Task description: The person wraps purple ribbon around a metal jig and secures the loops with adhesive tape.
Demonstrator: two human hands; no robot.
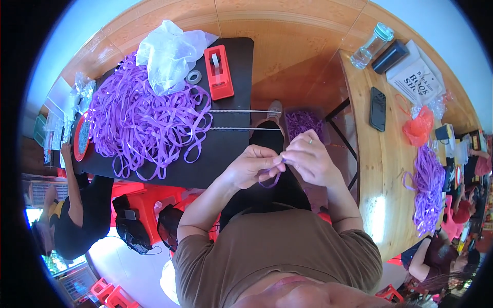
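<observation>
Above my lap, my left hand point(257, 167) and my right hand point(310, 158) meet, fingertips pinched together. Between them is a short length of purple ribbon point(272, 184), its loop hanging below the left fingers; the exact spot gripped is hidden. A ring shows on a right finger. Beyond the hands, two thin metal rods point(241, 111) reach out from the black table point(200, 173). On that table lies a big tangled heap of purple ribbon point(149, 123). Under the right hand's far side stands a clear bin point(324, 134) with purple ribbon scraps.
By the heap are a red tape dispenser point(219, 77), a tape roll point(193, 77), a clear plastic bag point(172, 54) and a red tray point(78, 141). The wooden table point(377, 169) at right holds a phone point(378, 109), a bottle point(371, 47) and a ribbon bundle point(429, 190). Other people sit at both sides.
</observation>
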